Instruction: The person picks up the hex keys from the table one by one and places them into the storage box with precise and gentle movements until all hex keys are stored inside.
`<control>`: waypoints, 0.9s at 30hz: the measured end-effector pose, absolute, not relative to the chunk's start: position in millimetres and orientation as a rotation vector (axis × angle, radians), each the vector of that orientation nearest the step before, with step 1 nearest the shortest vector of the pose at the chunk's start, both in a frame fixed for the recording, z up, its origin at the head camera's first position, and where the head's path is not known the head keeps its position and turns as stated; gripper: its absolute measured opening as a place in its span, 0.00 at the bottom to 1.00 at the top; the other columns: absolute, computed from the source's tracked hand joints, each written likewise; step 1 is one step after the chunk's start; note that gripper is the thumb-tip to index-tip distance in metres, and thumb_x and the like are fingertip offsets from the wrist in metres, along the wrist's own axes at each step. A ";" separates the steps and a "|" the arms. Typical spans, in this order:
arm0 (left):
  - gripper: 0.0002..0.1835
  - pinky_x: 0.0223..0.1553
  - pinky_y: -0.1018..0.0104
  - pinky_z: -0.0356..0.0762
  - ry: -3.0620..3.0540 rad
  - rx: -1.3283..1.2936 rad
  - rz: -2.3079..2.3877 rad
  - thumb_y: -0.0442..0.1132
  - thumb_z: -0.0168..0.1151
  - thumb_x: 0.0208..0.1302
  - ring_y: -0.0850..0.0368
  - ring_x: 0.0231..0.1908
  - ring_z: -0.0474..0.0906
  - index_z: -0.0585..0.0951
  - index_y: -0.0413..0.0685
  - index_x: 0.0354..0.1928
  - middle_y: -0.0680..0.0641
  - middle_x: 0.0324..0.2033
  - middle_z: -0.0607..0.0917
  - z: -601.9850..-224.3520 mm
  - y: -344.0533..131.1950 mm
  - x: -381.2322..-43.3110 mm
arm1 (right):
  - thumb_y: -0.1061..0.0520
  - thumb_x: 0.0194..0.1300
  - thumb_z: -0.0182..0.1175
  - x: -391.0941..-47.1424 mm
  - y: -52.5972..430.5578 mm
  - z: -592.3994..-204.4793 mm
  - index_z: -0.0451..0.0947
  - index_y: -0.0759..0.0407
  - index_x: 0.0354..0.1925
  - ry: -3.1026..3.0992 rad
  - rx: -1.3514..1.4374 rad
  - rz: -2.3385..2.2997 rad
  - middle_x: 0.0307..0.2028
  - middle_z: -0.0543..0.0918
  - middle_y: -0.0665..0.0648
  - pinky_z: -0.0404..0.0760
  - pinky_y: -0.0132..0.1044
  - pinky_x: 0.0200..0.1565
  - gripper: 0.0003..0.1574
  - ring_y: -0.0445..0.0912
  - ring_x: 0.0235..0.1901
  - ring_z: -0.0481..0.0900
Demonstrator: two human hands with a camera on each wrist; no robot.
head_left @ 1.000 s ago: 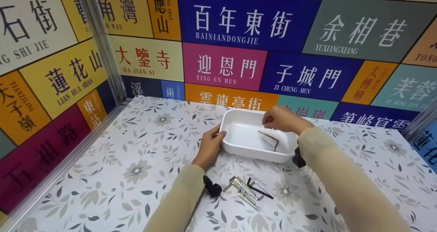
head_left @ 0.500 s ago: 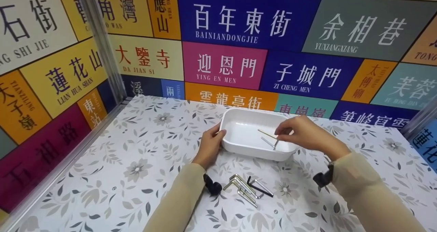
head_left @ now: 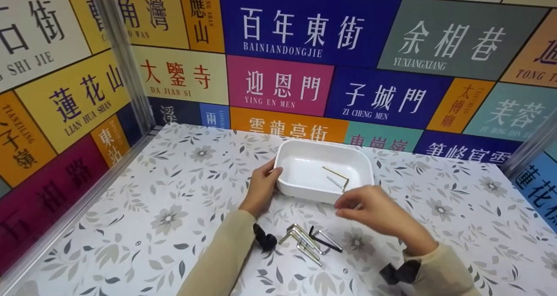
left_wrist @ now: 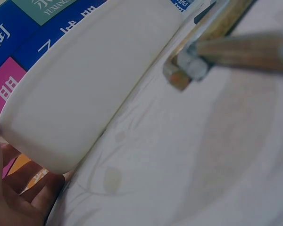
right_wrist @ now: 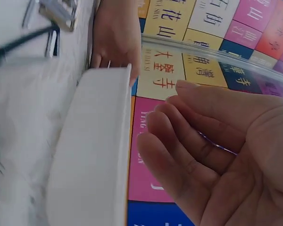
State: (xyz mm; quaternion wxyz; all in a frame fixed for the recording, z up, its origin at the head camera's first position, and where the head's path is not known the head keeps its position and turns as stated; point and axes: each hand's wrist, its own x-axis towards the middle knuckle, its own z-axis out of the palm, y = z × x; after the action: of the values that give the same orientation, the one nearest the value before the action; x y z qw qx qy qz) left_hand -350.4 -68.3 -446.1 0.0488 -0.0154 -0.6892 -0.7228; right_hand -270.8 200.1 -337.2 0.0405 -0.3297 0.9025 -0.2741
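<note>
A white plastic box [head_left: 307, 193] stands on the table, and my left hand [head_left: 261, 187] grips its left end, thumb at the rim. Inside the box lie a gold-coloured hex key [head_left: 335, 173] and a silver hex key [head_left: 335, 183]. My right hand [head_left: 374, 209] is in the air by the box's front right corner. In the right wrist view its fingers [right_wrist: 179, 160] bend loosely with nothing between them. In front of the box lies a loose pile of several hex keys [head_left: 310, 254], including a black hex key [head_left: 326, 240].
A white tablecloth [head_left: 167, 220] with grey flowers and leaves covers the table. Behind it rises a wall [head_left: 278, 85] of coloured sign panels, which meets a second panelled wall [head_left: 65, 152] on the left.
My right hand has come from over the back of the box, past its right side, to its front corner. The left hand keeps its grip. The head view has shifted slightly.
</note>
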 end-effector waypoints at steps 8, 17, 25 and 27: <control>0.29 0.54 0.63 0.83 -2.121 -0.003 -2.214 0.44 0.55 0.71 0.50 0.56 0.83 0.69 0.52 0.74 0.44 0.67 0.78 -446.4 -69.2 -348.9 | 0.58 0.62 0.68 -269.4 191.9 -360.1 0.88 0.61 0.38 2.721 -1.034 -0.803 0.32 0.90 0.51 0.82 0.30 0.37 0.08 0.34 0.31 0.81; 0.30 0.48 0.67 0.84 -2.159 -0.004 -2.165 0.45 0.55 0.71 0.52 0.51 0.85 0.70 0.51 0.74 0.44 0.66 0.79 -447.3 -69.5 -349.1 | 0.61 0.60 0.69 -273.1 191.8 -371.7 0.88 0.64 0.37 2.664 -1.068 -0.832 0.30 0.90 0.54 0.80 0.29 0.33 0.07 0.34 0.29 0.81; 0.29 0.47 0.66 0.84 -2.122 -0.036 -2.180 0.42 0.55 0.71 0.48 0.53 0.85 0.70 0.47 0.73 0.41 0.65 0.80 -446.6 -69.4 -349.8 | 0.62 0.58 0.69 -274.6 188.7 -383.7 0.87 0.62 0.36 2.686 -1.048 -0.792 0.30 0.89 0.54 0.78 0.28 0.31 0.06 0.33 0.28 0.79; 0.29 0.52 0.65 0.83 -2.140 -0.029 -2.164 0.43 0.55 0.71 0.49 0.56 0.83 0.70 0.47 0.73 0.42 0.66 0.79 -446.0 -69.7 -349.6 | 0.62 0.57 0.69 -274.5 187.2 -386.0 0.87 0.62 0.36 2.677 -1.025 -0.802 0.29 0.89 0.54 0.78 0.28 0.31 0.07 0.33 0.28 0.79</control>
State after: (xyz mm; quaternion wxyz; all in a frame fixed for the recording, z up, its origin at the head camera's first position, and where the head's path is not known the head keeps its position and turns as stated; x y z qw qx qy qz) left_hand -349.6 -69.7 -446.0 0.0491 -0.0096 -0.7023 -0.7101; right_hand -274.5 187.2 -386.0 0.0824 -0.3431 0.8963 -0.2685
